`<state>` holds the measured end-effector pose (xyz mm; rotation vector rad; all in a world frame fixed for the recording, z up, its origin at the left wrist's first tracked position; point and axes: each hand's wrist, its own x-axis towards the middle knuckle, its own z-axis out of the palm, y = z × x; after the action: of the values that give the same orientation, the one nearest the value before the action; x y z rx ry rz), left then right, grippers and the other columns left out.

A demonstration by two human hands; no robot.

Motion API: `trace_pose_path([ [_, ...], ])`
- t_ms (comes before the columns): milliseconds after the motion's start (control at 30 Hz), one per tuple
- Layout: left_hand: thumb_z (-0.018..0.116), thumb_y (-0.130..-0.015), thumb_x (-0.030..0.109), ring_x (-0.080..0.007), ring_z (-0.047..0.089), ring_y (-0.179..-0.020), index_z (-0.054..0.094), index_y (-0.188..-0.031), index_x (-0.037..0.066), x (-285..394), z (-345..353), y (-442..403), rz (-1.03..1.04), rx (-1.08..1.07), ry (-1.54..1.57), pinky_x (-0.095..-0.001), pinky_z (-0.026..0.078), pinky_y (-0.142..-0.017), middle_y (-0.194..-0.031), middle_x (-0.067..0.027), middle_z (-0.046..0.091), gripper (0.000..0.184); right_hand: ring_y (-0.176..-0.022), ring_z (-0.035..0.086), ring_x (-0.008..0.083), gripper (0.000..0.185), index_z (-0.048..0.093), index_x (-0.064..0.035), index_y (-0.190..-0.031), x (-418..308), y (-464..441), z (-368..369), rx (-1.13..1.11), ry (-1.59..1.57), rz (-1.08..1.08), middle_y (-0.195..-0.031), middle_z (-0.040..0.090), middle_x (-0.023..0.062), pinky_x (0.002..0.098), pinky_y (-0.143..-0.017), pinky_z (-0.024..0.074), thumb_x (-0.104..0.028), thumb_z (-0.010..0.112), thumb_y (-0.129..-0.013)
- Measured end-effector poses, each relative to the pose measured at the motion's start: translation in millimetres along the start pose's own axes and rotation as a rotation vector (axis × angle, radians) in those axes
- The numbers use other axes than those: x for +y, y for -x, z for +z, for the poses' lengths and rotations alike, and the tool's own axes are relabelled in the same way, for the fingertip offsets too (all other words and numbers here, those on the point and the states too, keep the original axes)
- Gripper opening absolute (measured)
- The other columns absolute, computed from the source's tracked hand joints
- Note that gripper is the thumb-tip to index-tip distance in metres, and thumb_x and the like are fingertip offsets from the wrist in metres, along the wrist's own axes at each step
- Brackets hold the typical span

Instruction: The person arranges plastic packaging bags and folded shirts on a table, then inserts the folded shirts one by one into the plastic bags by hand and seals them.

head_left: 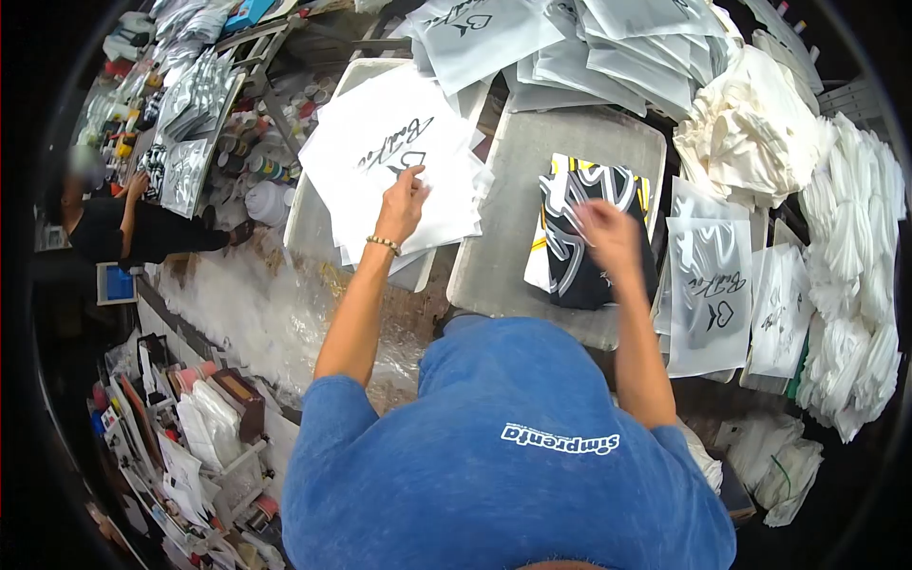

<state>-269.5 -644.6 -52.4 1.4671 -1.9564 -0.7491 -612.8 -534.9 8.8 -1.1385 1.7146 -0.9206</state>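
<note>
My left hand (403, 201) is over a stack of white sheets or bags (356, 142) with a black script print and heart. Its fingers and thumb look apart, with the fingertips at the print; I cannot tell whether they touch it. Blurred by motion, my right hand (608, 237) is over a folded black garment (579, 285) with white, grey and yellow patterns. What its fingers are doing is smeared. The garment lies flat on a grey board (494, 218); the stack covers another pale board (304, 223) to the left.
Translucent printed bags (646, 57) are piled at the back. Cream cloth (750, 123) and hanging white bundles (845, 285) are at right, beside a printed plastic bag (708, 304). Another person (109, 223) stands far left near a cluttered table. Plastic film (237, 294) covers the floor.
</note>
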Motion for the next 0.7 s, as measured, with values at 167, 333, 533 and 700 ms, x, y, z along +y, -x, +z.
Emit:
trace_pose_path([
  [167, 0.061, -0.091, 0.013, -0.0282, 0.066, -0.084, 0.06, -0.112, -0.002, 34, -9, 15, -0.026, -0.042, 0.19, -0.0373, 0.053, -0.076, -0.092, -0.0182, 0.067, 0.026, -0.086, 0.062, 0.0269, 0.046, 0.058, -0.0055, -0.124, -41, -68, 122, 0.244, 0.236, -0.782, -0.121, 0.059, 0.0164, 0.036, -0.079, 0.0482, -0.017, 0.072, -0.082],
  [333, 0.061, -0.09, 0.013, -0.0301, 0.067, -0.079, 0.064, -0.102, -0.002, 45, -34, 25, 0.062, 0.048, 0.136, -0.0368, 0.053, -0.071, -0.09, -0.0188, 0.068, 0.018, -0.089, 0.061, 0.0278, 0.016, 0.071, -0.0066, -0.097, -75, -107, 119, -0.412, 0.324, -0.708, -0.099, 0.07, 0.0105, 0.0378, -0.082, 0.0462, -0.016, 0.07, -0.083],
  [533, 0.066, -0.088, 0.01, -0.0319, 0.066, -0.073, 0.065, -0.091, -0.001, 26, -66, 32, 0.22, 0.17, -0.056, -0.0358, 0.052, -0.068, -0.084, -0.0148, 0.068, 0.011, -0.078, 0.058, 0.0252, 0.011, 0.071, -0.0053, -0.086, -78, -121, 108, -0.349, 0.214, -0.675, -0.08, 0.065, 0.0083, 0.035, -0.075, 0.0451, -0.015, 0.072, -0.082],
  [700, 0.069, -0.081, 0.012, -0.0284, 0.064, -0.082, 0.065, -0.082, 0.002, 1, -98, 54, 0.105, -0.097, -0.121, -0.0384, 0.049, -0.073, -0.085, -0.0115, 0.063, 0.01, -0.083, 0.055, 0.0238, 0.006, 0.072, -0.0094, -0.083, -85, -131, 73, -0.258, 0.396, -0.806, -0.081, 0.058, 0.0056, 0.0358, -0.076, 0.0431, -0.013, 0.073, -0.079],
])
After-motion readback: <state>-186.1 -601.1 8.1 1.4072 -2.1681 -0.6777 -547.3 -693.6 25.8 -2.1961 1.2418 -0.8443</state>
